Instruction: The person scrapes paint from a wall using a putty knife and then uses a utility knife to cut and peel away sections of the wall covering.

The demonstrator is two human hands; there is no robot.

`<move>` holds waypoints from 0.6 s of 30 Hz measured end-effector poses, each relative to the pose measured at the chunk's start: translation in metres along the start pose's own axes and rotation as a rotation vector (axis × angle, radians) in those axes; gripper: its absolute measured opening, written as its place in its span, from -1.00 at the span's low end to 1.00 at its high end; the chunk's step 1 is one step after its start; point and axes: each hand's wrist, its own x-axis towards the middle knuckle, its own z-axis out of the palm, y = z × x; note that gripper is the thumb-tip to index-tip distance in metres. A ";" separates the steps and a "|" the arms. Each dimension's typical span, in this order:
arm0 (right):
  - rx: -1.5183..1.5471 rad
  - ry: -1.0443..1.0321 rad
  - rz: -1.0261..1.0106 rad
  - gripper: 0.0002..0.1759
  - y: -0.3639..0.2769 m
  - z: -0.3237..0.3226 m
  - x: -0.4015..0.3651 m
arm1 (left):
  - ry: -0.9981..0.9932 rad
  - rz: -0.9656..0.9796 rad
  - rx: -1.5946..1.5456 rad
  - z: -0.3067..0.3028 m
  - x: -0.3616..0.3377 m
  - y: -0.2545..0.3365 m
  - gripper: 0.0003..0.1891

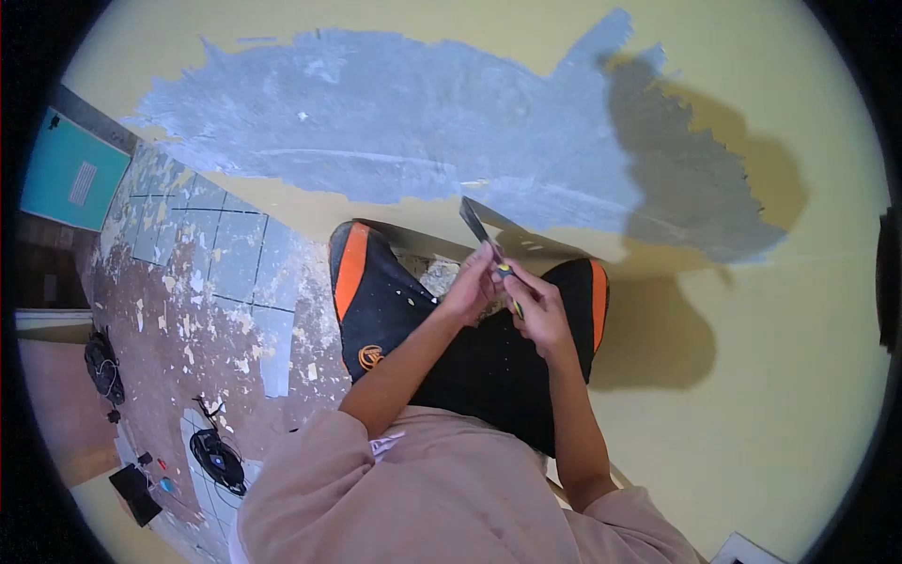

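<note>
A scraper (474,219) with a dark flat blade points up and left toward the wall. My right hand (540,308) is wrapped round its yellow and dark handle. Close beside it, my left hand (473,285) has its fingers pinched at the lower end of the blade. Both hands are in front of my knees. Beyond them the yellow wall (799,301) has a large bare grey patch (423,113) with ragged edges.
Pale flakes litter the reddish-brown floor (169,348) at the left. A coiled black cable (216,461), a black bag (103,367) and a teal panel (75,174) are there too. My black trousers with orange stripes (353,258) are close to the wall.
</note>
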 end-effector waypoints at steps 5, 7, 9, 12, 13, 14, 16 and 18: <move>-0.186 -0.027 -0.156 -0.59 0.004 -0.008 -0.024 | -0.027 0.040 -0.159 -0.010 0.003 0.007 -0.61; -0.132 -0.067 -0.052 -0.59 0.004 -0.016 -0.046 | 0.063 0.026 -0.209 0.018 -0.008 0.014 -0.62; -0.154 -0.043 -0.012 -0.59 0.002 -0.023 -0.055 | -0.015 -0.130 -0.286 0.036 -0.012 0.006 -0.65; -0.292 0.106 -0.273 -0.57 0.010 -0.046 -0.039 | 0.044 -0.028 -0.230 0.069 0.006 -0.016 -0.62; -0.302 0.103 -0.272 -0.57 0.008 -0.046 -0.023 | 0.009 0.036 -0.242 0.066 0.016 -0.022 -0.63; -0.328 0.080 -0.311 -0.59 0.007 -0.046 -0.006 | -0.035 0.063 -0.264 0.058 0.020 -0.019 -0.64; -0.382 0.040 -0.296 -0.61 0.003 -0.044 0.002 | 0.040 0.107 -0.347 0.052 0.020 -0.011 -0.66; -0.288 0.032 -0.228 -0.62 0.002 -0.049 -0.008 | 0.078 0.083 -0.277 0.055 0.018 -0.015 -0.65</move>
